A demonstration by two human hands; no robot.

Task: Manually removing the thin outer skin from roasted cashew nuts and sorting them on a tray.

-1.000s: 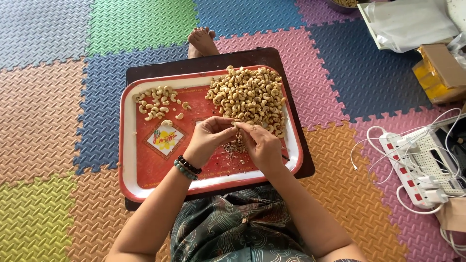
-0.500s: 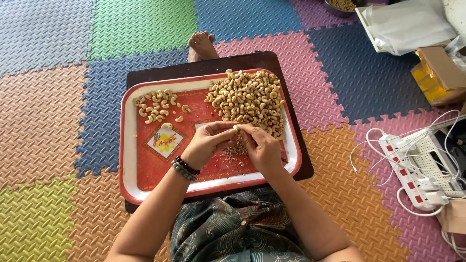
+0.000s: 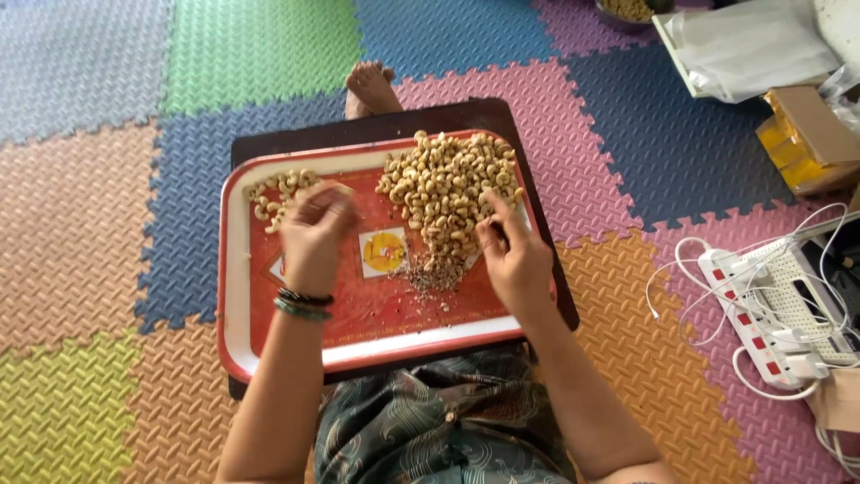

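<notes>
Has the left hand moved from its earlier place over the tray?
Yes. The left hand went from the middle of the red tray, beside the right hand, toward the small pile of cashews at its far left.

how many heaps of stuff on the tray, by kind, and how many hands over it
big cashew heap: 1
small cashew heap: 1
heap of husk bits: 1
hands, left hand and right hand: 2
total: 5, all over the red tray

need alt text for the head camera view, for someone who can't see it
Seen from above, a seated person works over a red tray on their lap: the left hand is over a small pile of pale cashews, and the right hand touches a big heap of cashews. Crumbs of skin lie between the hands, and coloured foam mats cover the floor.
</notes>
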